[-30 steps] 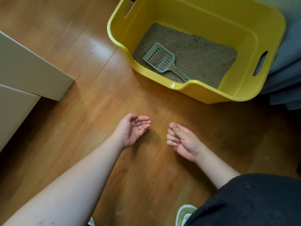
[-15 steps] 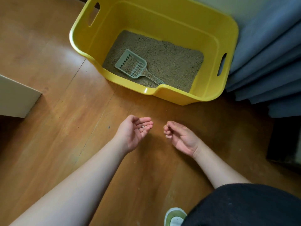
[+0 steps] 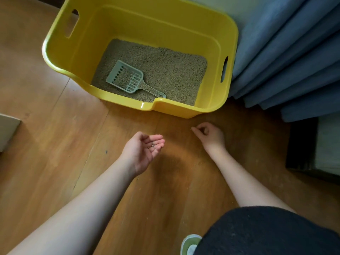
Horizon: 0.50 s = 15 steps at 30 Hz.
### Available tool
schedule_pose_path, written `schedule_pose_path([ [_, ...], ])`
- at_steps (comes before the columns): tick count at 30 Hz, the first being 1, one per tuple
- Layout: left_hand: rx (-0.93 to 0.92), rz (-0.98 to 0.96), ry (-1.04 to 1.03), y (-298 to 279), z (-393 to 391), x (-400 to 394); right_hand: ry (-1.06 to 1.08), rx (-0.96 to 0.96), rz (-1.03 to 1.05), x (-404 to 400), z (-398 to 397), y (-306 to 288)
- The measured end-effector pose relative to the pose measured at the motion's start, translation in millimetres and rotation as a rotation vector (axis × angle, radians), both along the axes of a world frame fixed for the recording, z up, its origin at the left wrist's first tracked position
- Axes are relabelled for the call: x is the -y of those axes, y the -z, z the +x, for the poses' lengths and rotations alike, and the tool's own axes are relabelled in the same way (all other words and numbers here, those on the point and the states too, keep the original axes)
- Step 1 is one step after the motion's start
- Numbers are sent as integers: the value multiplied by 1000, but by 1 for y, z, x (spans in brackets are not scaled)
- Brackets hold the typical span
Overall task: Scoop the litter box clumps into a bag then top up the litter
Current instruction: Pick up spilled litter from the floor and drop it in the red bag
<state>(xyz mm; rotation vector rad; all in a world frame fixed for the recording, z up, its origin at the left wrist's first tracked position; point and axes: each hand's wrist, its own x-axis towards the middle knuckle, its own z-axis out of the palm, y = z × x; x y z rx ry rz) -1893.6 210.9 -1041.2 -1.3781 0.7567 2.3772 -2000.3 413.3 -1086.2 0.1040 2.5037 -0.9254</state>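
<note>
A yellow litter box [image 3: 165, 109] stands on the wooden floor, holding grey-brown litter [image 3: 165, 65]. A grey-green slotted scoop [image 3: 127, 78] lies on the litter at the front left, its handle pointing right toward the front wall. My left hand [image 3: 142, 150] is cupped palm up in front of the box, with a few small litter grains resting on its fingers. My right hand [image 3: 208, 134] is turned palm down on the floor just below the box's front right corner, fingertips pinched together at the floor. What they pinch is too small to see.
Folded blue curtains [image 3: 287, 57] hang to the right of the box. A dark box-like object [image 3: 312, 144] sits at the right edge. A pale cabinet corner [image 3: 7, 129] shows at the left. A light green slipper [image 3: 190, 243] and dark clothing [image 3: 266, 232] fill the bottom right.
My right hand has turned palm down and reached right and forward to the floor near the box. The view has shifted right, so the box appears further left. My left hand stays cupped.
</note>
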Motion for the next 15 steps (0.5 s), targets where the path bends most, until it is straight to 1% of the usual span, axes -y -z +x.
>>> schedule_pose_path([
  [2,-3,-19,8,2,0,0,-93,-78,61,1,0,4],
  [5,10,-35,6,5,1,0,-157,-98,101,2,0,12],
  [15,19,-34,6,7,7,2,-219,-158,119,10,0,18],
])
